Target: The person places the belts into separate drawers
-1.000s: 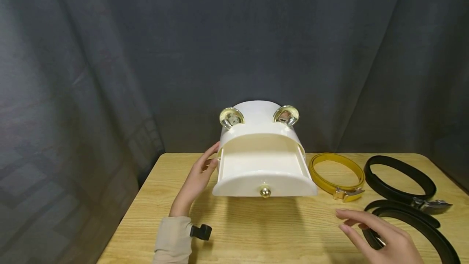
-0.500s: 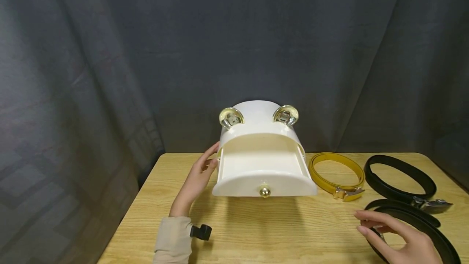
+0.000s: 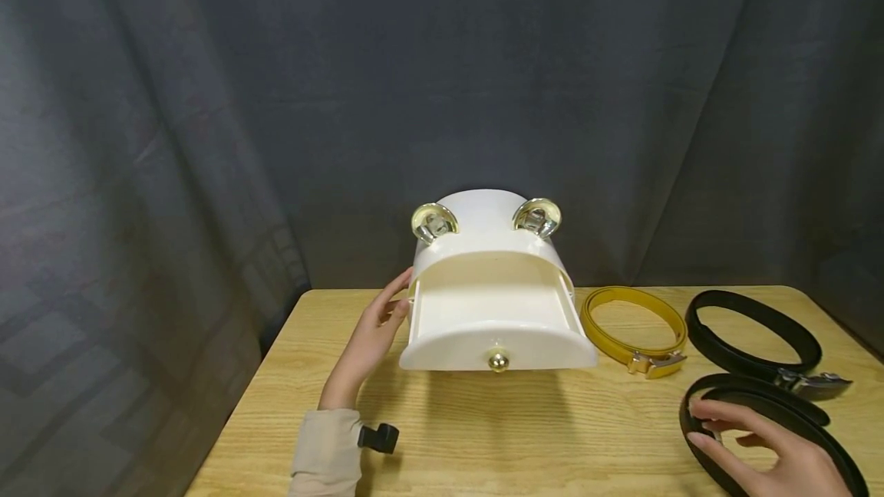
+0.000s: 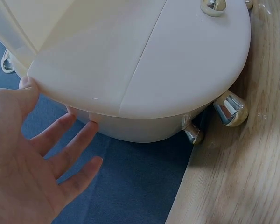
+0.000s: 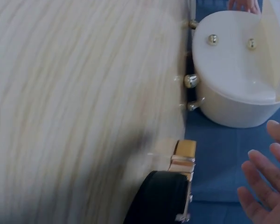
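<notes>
Right hand [image 3: 787, 455], thumb and fingers apart, nothing gripped, over nearest black belt [image 3: 822, 439], right of white drawer box [image 3: 483, 225]; best pinch coil's layers together; left hand [image 3: 369, 332], fingers spread, touches box's side; light pressure should steady it.

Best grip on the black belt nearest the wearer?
Likely pinch the near black belt by its left curve, from above, thumb and finger on opposite faces. The strap seems to stand on edge around an open middle, and the right hand hangs over it, finger and thumb apart.
</notes>
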`<action>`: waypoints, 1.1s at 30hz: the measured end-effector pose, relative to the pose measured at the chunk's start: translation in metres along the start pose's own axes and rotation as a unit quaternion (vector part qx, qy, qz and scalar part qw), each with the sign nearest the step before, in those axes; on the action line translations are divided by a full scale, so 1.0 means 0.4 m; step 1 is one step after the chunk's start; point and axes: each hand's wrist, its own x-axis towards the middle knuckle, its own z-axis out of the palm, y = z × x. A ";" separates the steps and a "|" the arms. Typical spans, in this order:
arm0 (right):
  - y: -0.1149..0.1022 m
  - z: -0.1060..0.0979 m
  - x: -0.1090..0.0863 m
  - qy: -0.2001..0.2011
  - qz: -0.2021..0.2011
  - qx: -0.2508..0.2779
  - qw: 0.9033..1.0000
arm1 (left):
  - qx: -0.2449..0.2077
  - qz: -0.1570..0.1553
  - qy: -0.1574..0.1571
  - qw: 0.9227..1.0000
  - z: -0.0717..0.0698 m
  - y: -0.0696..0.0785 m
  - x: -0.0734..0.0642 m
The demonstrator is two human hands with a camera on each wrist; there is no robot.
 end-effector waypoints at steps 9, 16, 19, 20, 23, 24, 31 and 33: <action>0.086 0.005 0.020 -0.080 0.051 0.009 0.995 | 0.001 -0.002 -0.001 1.000 0.000 -0.003 -0.001; 0.162 0.021 0.032 -0.146 0.104 0.021 0.984 | 0.001 0.001 -0.001 1.000 0.003 -0.006 -0.001; 0.176 0.022 0.034 -0.159 0.115 0.028 0.980 | 0.002 0.003 0.002 1.000 0.004 -0.007 0.000; 0.178 0.021 0.033 -0.161 0.115 0.030 0.980 | 0.003 0.004 0.002 1.000 0.004 -0.007 0.000; 0.183 0.018 0.035 -0.183 0.121 0.037 0.975 | 0.004 0.004 0.003 1.000 0.005 -0.006 0.000; 0.185 0.018 0.035 -0.188 0.122 0.038 0.974 | 0.004 0.003 0.003 1.000 0.005 -0.006 0.001; 0.212 0.034 0.047 -0.238 0.153 0.050 0.958 | 0.003 0.001 0.002 1.000 0.002 -0.003 0.001; 0.222 0.040 0.051 -0.246 0.159 0.056 0.955 | 0.003 -0.002 0.002 1.000 0.001 -0.003 0.001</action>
